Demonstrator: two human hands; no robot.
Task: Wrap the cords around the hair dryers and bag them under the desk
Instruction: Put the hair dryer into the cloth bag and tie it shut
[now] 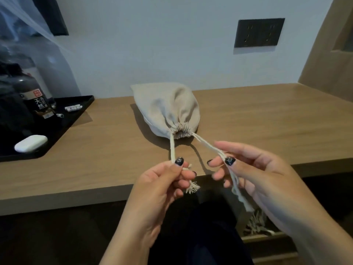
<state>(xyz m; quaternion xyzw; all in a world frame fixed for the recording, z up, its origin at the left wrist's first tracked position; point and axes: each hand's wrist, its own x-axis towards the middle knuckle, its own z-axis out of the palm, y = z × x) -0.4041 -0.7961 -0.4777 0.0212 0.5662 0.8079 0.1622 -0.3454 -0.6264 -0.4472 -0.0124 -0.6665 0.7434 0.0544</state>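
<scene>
Two hands pinch drawstrings at the desk's front edge; the left hand (164, 180) grips the left drawstring (172, 148), the right hand (246, 169) the right drawstring (207, 147); beyond them a beige bag (168, 108) lies cinched on the desk (267, 121); a black tray (76, 113) sits far left.

both hands raised side by side, left hand (162, 180) and right hand (248, 169) each pinched shut, thumbs on top.

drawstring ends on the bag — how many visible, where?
2. One drawstring leaves the left side of the cinched cloth bag mouth, pinched in the left hand. The other drawstring leaves the right side, pinched in the right hand. None looks hidden.
</scene>
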